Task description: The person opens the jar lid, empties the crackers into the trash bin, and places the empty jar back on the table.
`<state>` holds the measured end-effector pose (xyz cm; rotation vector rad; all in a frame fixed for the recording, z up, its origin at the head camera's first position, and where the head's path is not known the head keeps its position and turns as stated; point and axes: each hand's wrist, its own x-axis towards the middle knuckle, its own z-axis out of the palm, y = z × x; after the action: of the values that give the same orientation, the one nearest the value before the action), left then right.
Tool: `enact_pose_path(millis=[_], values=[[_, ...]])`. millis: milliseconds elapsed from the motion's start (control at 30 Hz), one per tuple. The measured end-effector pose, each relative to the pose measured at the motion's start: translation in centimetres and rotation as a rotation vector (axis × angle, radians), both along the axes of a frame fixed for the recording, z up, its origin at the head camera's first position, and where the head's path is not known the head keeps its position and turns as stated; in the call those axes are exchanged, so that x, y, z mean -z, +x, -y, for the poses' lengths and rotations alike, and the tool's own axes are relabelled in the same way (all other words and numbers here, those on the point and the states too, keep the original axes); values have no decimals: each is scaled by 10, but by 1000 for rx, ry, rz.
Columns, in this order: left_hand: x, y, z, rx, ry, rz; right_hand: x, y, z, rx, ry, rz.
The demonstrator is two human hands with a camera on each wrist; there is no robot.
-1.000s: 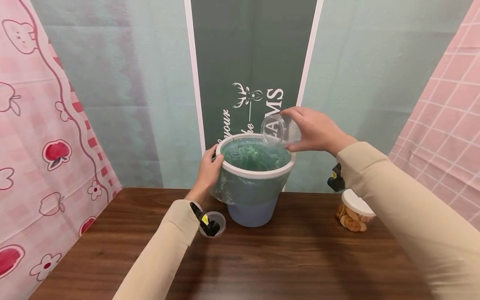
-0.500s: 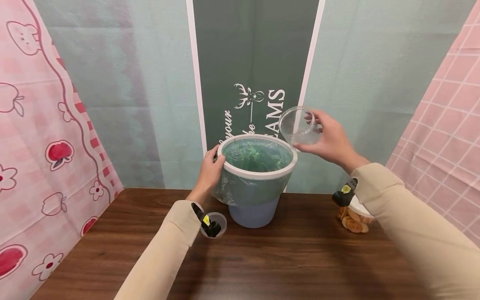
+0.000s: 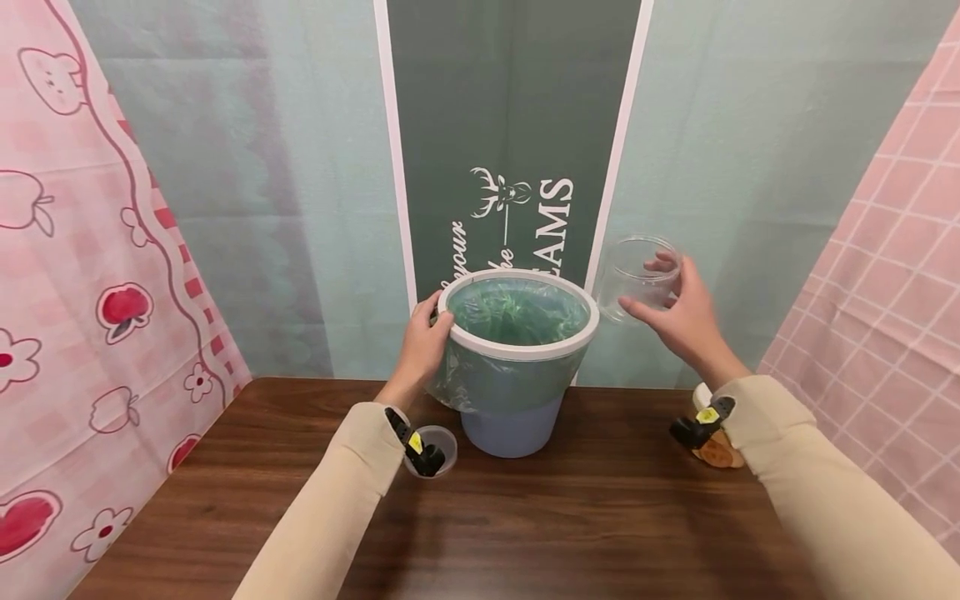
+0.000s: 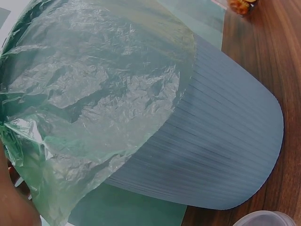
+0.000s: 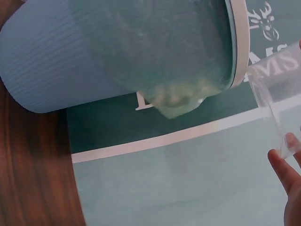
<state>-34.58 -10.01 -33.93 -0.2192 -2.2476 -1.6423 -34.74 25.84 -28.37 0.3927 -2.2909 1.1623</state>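
A blue ribbed trash bin (image 3: 510,429) stands upright on the table, lined with a thin green plastic bag (image 3: 517,312) under a white rim ring (image 3: 517,350). My left hand (image 3: 422,343) grips the ring at its left side, thumb on top. To the right of the bin, at about rim height, my right hand (image 3: 684,315) holds a clear plastic jar (image 3: 633,262) between thumb and fingers. The jar looks empty, and its mouth faces upward. In the right wrist view the jar (image 5: 277,87) appears beside the ring, with fingertips on its wall.
A clear round plastic lid or shallow dish (image 3: 446,440) lies left of the bin, partly behind my left wrist camera. On the right, a white-lidded jar of round biscuits (image 3: 722,454) is mostly covered by my right wrist. Printed cloths hang behind and on both sides.
My right hand has moved the clear jar from over the bin's opening out to the right and slightly down, turning it from sideways to upright. My left hand has stayed on the rim.
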Motion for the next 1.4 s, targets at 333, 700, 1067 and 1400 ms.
enact_pose_path(millis=[333, 700, 1067, 1400], values=[[-1, 2, -1, -7, 2, 4, 43, 7, -18, 40, -29, 54], [0, 0, -2, -14, 4, -20, 91, 9, -29, 63, 39, 106], [3, -2, -3, -8, 1, -12, 137, 3, -20, 28, 22, 228], [4, -4, -4, -33, 19, -34, 165, 1, -20, 7, 47, 328]])
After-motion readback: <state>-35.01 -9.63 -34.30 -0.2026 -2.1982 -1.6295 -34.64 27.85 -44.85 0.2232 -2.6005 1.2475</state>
